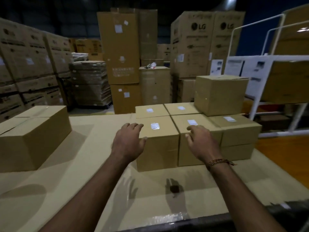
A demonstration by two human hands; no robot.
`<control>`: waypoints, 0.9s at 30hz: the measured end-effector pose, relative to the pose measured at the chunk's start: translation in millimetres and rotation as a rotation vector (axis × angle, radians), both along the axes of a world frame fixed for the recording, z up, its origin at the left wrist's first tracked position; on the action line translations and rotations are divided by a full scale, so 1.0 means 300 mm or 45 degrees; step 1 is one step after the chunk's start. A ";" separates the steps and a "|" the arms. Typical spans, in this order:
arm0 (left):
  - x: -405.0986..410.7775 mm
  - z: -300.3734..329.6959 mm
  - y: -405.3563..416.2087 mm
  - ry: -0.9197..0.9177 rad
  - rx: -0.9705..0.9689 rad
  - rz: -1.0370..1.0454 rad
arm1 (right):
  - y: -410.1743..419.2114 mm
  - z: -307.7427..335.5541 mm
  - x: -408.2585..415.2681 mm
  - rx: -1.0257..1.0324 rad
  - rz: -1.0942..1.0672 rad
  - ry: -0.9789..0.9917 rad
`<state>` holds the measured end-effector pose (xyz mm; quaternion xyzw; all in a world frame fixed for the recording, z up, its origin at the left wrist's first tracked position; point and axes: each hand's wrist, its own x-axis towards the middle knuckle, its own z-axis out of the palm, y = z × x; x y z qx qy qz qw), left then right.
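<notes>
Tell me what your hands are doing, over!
Left hand open, at left corner of near box. Right hand open, over next box. Nothing in the way.

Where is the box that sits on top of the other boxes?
In the head view the top box sits right of centre, on the back right corner of the labelled boxes, beyond the right hand and before the white rack.

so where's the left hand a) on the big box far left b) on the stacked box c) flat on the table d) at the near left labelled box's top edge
d: the left hand is at the top left edge of the near left labelled box, fingers over its lid.
</notes>
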<state>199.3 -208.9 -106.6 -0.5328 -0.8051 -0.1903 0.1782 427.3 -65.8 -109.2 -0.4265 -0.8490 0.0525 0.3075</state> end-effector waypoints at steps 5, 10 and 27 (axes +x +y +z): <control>0.146 0.042 0.378 0.023 0.077 -0.122 | 0.353 0.074 0.155 0.070 -0.054 -0.009; 0.275 0.099 0.817 -0.099 0.219 -0.132 | 0.799 0.159 0.273 0.084 -0.046 0.059; 0.427 0.280 1.780 -0.523 0.294 -0.304 | 1.796 0.356 0.341 -0.096 -0.330 0.501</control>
